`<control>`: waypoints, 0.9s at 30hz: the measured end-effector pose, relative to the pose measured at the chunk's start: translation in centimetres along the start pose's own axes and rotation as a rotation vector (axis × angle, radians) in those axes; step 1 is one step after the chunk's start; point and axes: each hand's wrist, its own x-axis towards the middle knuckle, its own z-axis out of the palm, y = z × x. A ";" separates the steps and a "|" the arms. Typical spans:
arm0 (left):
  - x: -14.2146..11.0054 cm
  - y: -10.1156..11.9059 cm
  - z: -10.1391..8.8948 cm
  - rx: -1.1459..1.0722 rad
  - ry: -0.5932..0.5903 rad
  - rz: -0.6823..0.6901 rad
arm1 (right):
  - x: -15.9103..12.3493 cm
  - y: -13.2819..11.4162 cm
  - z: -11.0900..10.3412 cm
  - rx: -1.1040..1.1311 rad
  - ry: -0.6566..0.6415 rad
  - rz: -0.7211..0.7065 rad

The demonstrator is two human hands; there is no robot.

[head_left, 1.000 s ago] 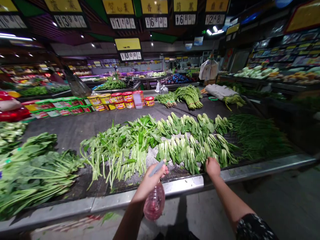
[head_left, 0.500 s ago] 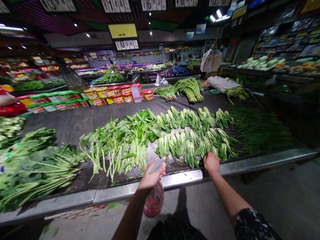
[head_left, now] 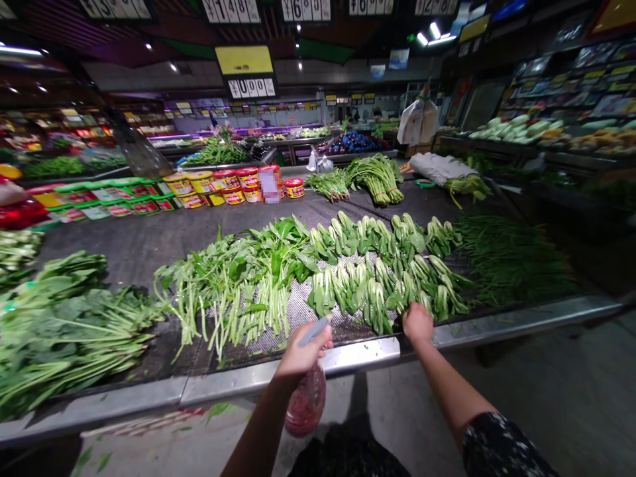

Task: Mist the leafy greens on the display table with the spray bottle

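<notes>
The person's left forearm enters from the bottom of the view and slants up and to the right, bringing the left hand (head_left: 301, 354) over the metal front rim (head_left: 233, 383) of the counter (head_left: 134, 242). That hand is wrapped around the top of a pinkish, see-through spray bottle (head_left: 305, 407), whose body hangs below the grip, in front of the rim. Its grey nozzle (head_left: 314, 330) projects above the fist and slants up and to the right, towards the nearest heads of bok choy (head_left: 378, 306).

The right arm comes in from the lower right, a dark patterned sleeve (head_left: 499, 442) ending near the elbow, and the bare forearm angles up and to the left. The right hand (head_left: 418, 323) is at the front of the counter, its back to the camera and its fingers curled down at the near edge of the bok choy. The fingertips are hidden, so one cannot tell whether it grasps anything. The two hands are well apart.

The bok choy lies in two uneven rows on the counter, between long-stemmed leafy greens (head_left: 248, 285) on the left and thin dark-green stalks (head_left: 517, 262) on the right. Stacked tubs (head_left: 233, 187) line the back.
</notes>
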 end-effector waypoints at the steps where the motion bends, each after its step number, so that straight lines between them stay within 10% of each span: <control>1: 0.0 -0.3 0.0 0.042 -0.001 -0.013 | 0.0 0.0 0.0 0.000 0.000 0.001; 27: 1.1 3.7 1.2 0.041 0.106 0.248 | 0.0 -0.4 -0.3 0.016 0.005 -0.003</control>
